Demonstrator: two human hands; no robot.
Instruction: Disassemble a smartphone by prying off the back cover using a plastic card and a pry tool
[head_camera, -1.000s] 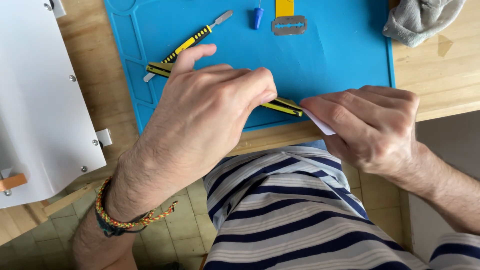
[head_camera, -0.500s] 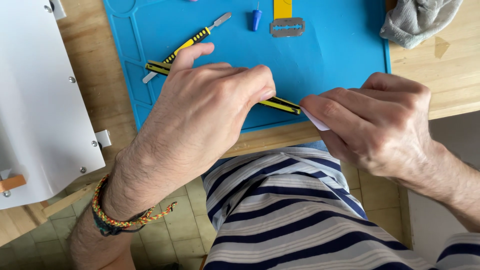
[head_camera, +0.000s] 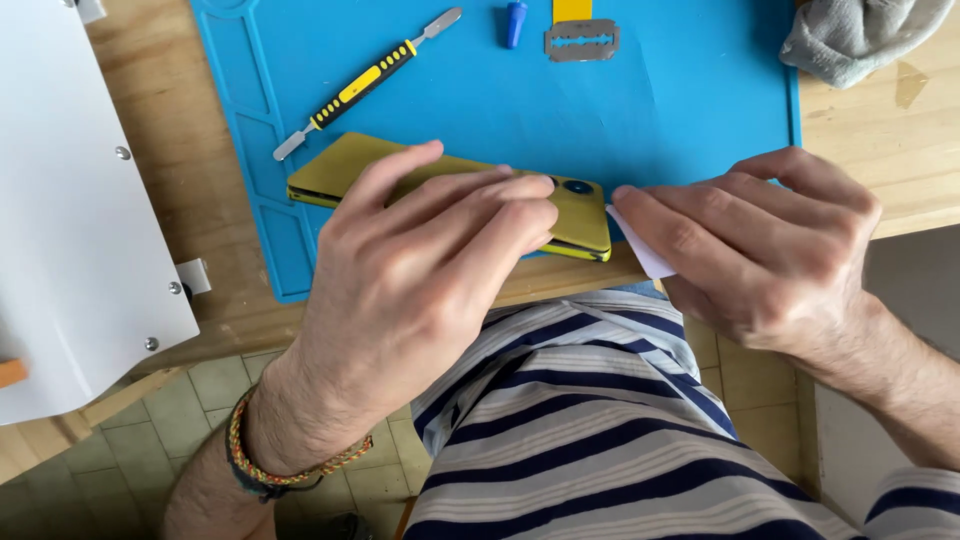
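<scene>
Two hands | left hand (head_camera: 420, 270) on yellow phone (head_camera: 585, 215) | right hand (head_camera: 760, 250) pinches white card (head_camera: 640, 250)

Yellow phone (head_camera: 390, 165) face-down, flat on blue mat (head_camera: 680, 110), white card (head_camera: 640, 245) at its right edge

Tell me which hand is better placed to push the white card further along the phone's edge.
The right hand: it already pinches the white card at the corner of the yellow phone. The left hand lies flat on the phone, pressing it to the blue mat.
</scene>
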